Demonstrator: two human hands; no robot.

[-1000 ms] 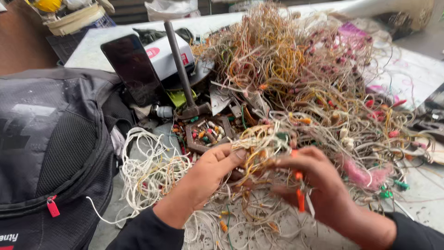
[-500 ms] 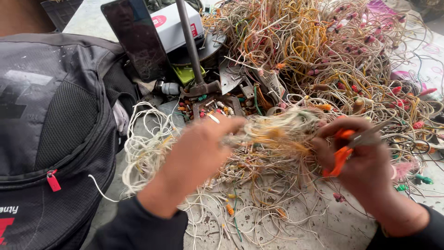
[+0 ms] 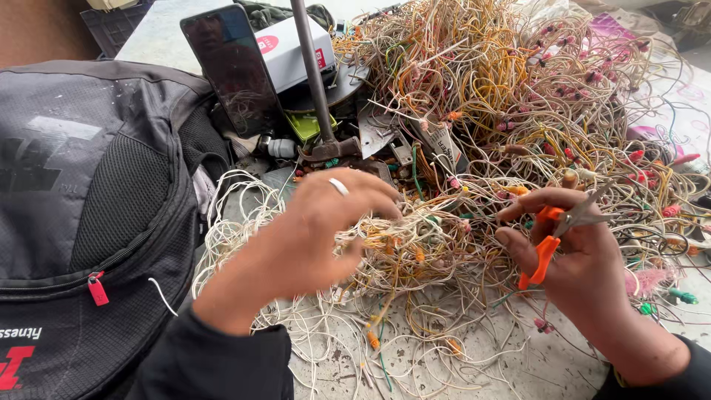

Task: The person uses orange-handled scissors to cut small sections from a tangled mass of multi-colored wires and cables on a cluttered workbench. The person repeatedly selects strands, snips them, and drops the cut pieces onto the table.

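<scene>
— Left hand (image 3: 326, 233), ringed on one finger, curled over a tangled bunch of thin cream and yellow wires (image 3: 415, 248), fingertips pinching into the strands at the bunch's left end. Dark sleeve (image 3: 222, 363) at the wrist.

— And on the other side?

— Right hand (image 3: 574, 255) closed around small orange-handled metal snips (image 3: 552, 237), thumb and forefinger through or against the orange grips; blades pointing up and to the right, apparently a little parted, though hard to tell against the wires. Forefinger stretched left towards the bunch, just beside it.

— Location of the bunch?

— Between both hands, lying on the grey, gritty tabletop (image 3: 474, 370), joined by loose strands to the large heap of mixed yellow, orange and white wires with pink and red connectors (image 3: 533, 96) behind it. Looser pale cream loops (image 3: 237, 222) spread out to the left, under the left forearm.

— Anything else nearby?

— Black fabric backpack with a red zip pull (image 3: 89, 215) filling the left edge. Behind the left hand, a hammer with a grey metal shaft (image 3: 315, 81), head down among small metal scraps. Dark smartphone (image 3: 233, 67) propped upright against a white cardboard box (image 3: 292, 48). Small yellow-green plastic piece (image 3: 305, 126) at the foot of the phone.
</scene>
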